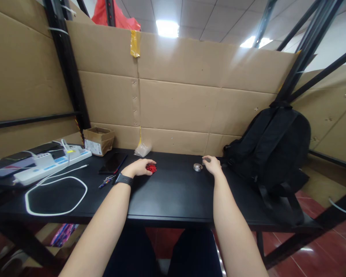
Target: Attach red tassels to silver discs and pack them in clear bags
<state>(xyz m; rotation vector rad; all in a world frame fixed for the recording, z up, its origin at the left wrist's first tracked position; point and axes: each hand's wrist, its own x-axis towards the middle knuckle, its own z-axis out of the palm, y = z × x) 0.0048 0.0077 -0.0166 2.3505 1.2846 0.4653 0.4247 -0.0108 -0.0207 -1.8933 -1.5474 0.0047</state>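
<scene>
My left hand [138, 167], with a black watch on the wrist, rests on the black table [173, 192] with its fingers curled over a small pile of red rings [151, 168]. My right hand [212, 164] lies further right, fingers loosely bent, its fingertips just beside a small silver metal disc [197, 167]. Whether the fingers touch the disc is unclear. Neither hand has lifted anything off the table.
A black backpack [273, 146] leans at the right end. At the left lie a white power strip [52, 163], a looped white cable [56, 196], a dark phone [113, 163], keys [106, 181], a small cardboard box [98, 140] and a clear plastic bag [142, 149]. Cardboard walls surround the desk.
</scene>
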